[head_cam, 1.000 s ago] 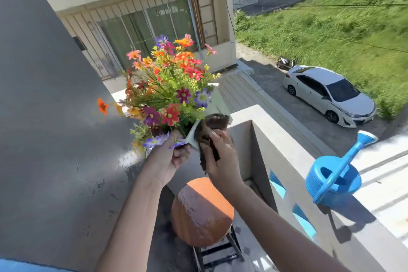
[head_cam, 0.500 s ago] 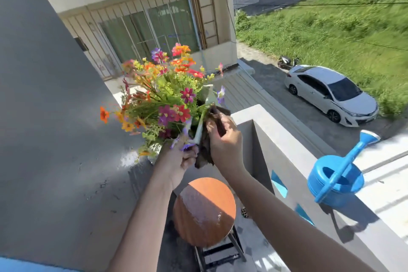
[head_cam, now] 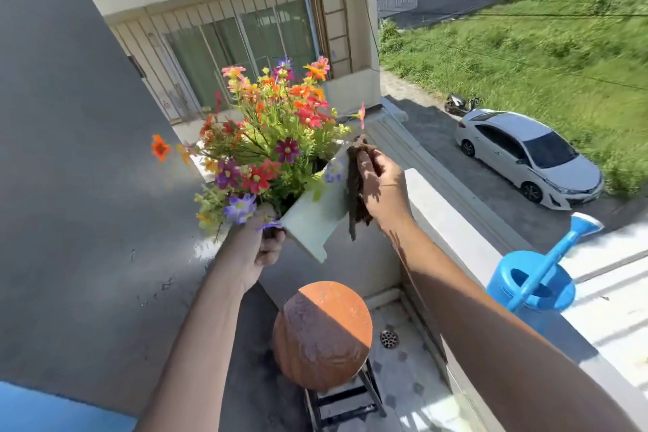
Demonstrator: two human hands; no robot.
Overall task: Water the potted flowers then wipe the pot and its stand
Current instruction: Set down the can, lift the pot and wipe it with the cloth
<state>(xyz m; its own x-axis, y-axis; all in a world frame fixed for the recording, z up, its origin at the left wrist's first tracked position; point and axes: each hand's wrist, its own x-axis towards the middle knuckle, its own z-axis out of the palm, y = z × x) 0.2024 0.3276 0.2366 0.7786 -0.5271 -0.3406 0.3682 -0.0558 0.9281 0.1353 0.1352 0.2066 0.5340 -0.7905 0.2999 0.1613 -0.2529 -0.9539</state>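
Above round orange stand (head_cam: 322, 333), my left grip (head_cam: 261, 245) closed on rim of pale pot (head_cam: 315, 217), tilted, flowers (head_cam: 270, 137) leaning left. My right grip (head_cam: 380, 186) clamps dark cloth (head_cam: 356, 193) flat against pot side. Blue watering can (head_cam: 531, 286) on ledge (head_cam: 456, 231), right.

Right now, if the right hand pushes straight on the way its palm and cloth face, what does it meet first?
The white pot. The right hand presses a dark cloth toward the pot's side wall, which the left hand holds tilted in the air. Cloth and wall look touching or nearly so; depth is unclear.
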